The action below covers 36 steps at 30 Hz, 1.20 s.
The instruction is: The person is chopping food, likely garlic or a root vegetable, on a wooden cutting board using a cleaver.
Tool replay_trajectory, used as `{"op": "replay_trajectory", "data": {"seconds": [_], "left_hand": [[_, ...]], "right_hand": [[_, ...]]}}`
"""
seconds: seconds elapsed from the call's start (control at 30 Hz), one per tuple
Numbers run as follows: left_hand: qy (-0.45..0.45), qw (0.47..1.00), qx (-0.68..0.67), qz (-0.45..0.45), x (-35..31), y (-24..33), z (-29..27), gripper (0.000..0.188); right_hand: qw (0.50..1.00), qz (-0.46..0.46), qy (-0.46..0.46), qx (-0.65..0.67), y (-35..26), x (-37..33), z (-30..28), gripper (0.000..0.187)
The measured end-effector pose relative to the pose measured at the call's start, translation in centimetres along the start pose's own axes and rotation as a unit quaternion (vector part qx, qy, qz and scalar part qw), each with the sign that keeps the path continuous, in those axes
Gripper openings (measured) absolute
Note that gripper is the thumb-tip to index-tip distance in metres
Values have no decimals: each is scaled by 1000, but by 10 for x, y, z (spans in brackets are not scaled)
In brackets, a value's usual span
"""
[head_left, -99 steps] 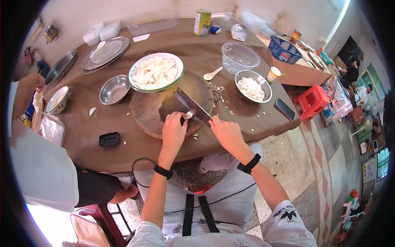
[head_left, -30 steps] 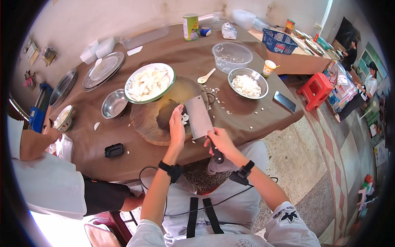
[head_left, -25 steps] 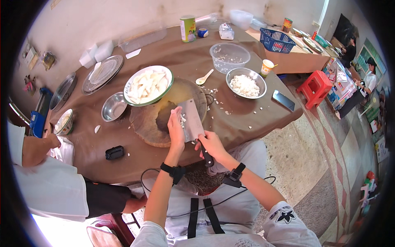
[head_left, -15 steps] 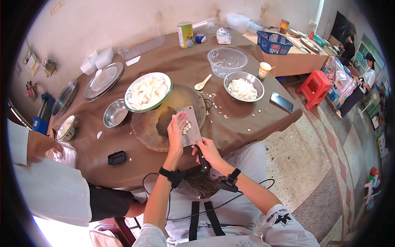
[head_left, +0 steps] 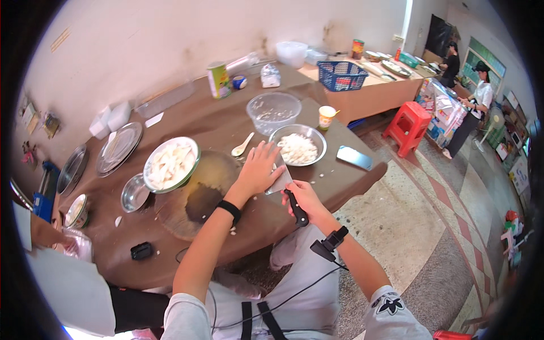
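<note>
Both hands have carried the cleaver [head_left: 281,181] rightward off the round wooden board [head_left: 198,192] toward the steel bowl of chopped white pieces [head_left: 298,148]. Right hand [head_left: 303,199] fingers wrap its black handle; left hand [head_left: 259,169] lies flat, fingers spread, on the blade.

Cleaver blade [head_left: 280,180] (mostly under left hand [head_left: 258,170])

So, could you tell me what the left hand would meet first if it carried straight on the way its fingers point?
Probably the steel bowl of chopped white pieces: the left hand lies flat on the cleaver blade, fingers aimed up-right toward the bowl's near rim. Depth is uncertain.
</note>
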State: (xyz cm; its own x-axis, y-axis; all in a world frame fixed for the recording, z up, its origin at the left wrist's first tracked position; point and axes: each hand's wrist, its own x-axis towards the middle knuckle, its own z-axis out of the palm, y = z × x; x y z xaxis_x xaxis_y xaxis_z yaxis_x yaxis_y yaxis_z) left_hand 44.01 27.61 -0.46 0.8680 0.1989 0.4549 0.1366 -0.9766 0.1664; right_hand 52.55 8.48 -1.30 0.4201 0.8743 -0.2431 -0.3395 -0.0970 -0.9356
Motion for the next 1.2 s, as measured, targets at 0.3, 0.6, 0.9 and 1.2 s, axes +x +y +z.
{"op": "replay_trajectory", "data": {"seconds": [0.3,0.6,0.9,1.2], "left_hand": [[-47,995,-39,-81,127,-34,81,69],[44,989,-120,-81,129,-58,25,63],[-92,974,7,-207,-40,-180,-188,45],[-43,926,180,-329,-184,-208,-173,56]], "right_hand": [[996,-8,83,-22,-32,-32,-94,26],[959,-81,158,-222,-53,-82,-109,30],[659,-373,93,-647,-143,-216,18,34],[642,-575,28,-507,-138,-277,116,55]]}}
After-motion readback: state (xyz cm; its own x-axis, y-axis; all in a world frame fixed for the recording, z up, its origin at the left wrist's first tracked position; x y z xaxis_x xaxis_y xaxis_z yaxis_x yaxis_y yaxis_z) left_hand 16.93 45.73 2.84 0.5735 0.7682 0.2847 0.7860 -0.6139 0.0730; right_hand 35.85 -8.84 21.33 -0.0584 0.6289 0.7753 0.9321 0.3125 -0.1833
